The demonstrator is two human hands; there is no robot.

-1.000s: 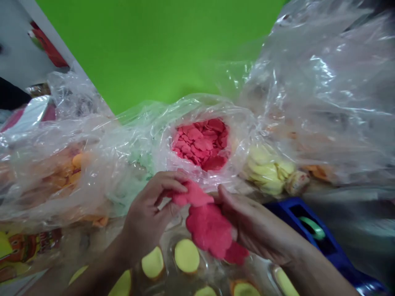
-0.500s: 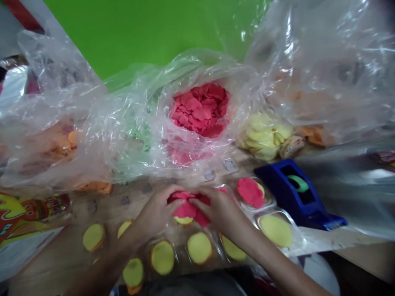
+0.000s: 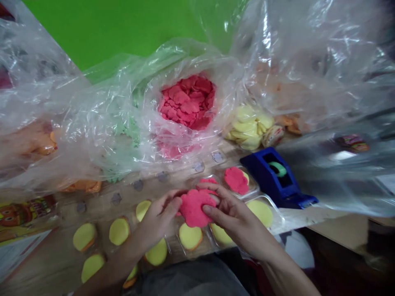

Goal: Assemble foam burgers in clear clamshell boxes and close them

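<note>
While the blue tape dispenser (image 3: 284, 193) stands on the worktop (image 3: 55, 261), both hands are at work to its left in the head view. The left hand (image 3: 166, 209) pinches the left edge of a pink scalloped piece (image 3: 196, 209); the right hand (image 3: 231, 211) has its thumb on the front face and its fingers behind, so each grip is closed on that piece. Half a second ago, pink layers lay spread between the hands with a yellow disc peeping out below; now one broad piece is turned flat towards the camera, and the hands have come nearer the dispenser. To judge by this, the piece is being handled rather than laid down. Bare yellow discs (image 3: 119, 231) sit left of the dispenser, one just below the piece, while a second pink piece (image 3: 236, 181) partly covers the disc just beside the dispenser. Beyond and left of the dispenser, an open plastic bag (image 3: 150, 111) holds more pink pieces (image 3: 185, 102). Whether another layer hides behind the held piece, I cannot tell.
</note>
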